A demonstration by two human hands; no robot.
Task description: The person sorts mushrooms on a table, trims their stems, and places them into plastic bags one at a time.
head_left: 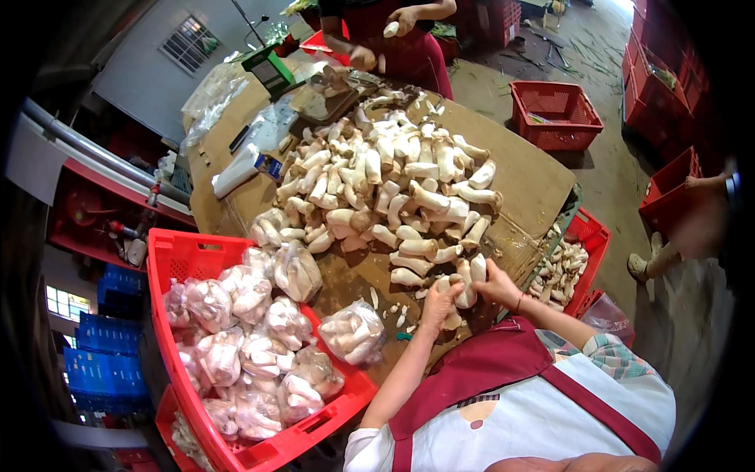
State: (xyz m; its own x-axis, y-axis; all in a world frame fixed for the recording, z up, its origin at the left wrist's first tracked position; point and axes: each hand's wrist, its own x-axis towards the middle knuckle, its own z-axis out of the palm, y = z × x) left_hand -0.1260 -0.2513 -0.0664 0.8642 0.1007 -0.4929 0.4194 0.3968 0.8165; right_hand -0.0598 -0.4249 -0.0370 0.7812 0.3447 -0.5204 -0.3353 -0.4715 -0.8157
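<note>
Near the table's front edge, my left hand [442, 300] is closed round a pale mushroom piece. Just to its right, my right hand [494, 286] grips a white king oyster mushroom [477, 270] upright beside another one. A large heap of mushrooms [397, 163] covers the middle of the cardboard-topped table [535, 177], with small trimmings around my hands. A bagged bunch of mushrooms [351, 334] lies left of my left hand. A red crate [363, 393] at the lower left holds several bagged bunches. A small green object [404, 337] lies below that hand.
A co-worker [401, 43] across the table holds a mushroom. At right are a crate of trimmings [560, 271], a red crate [554, 118], stacked crates [661, 75] and another person's leg [657, 259]. Plastic bags [234, 173] and a green device [267, 69] sit on the table; blue crates [102, 362] stand at left.
</note>
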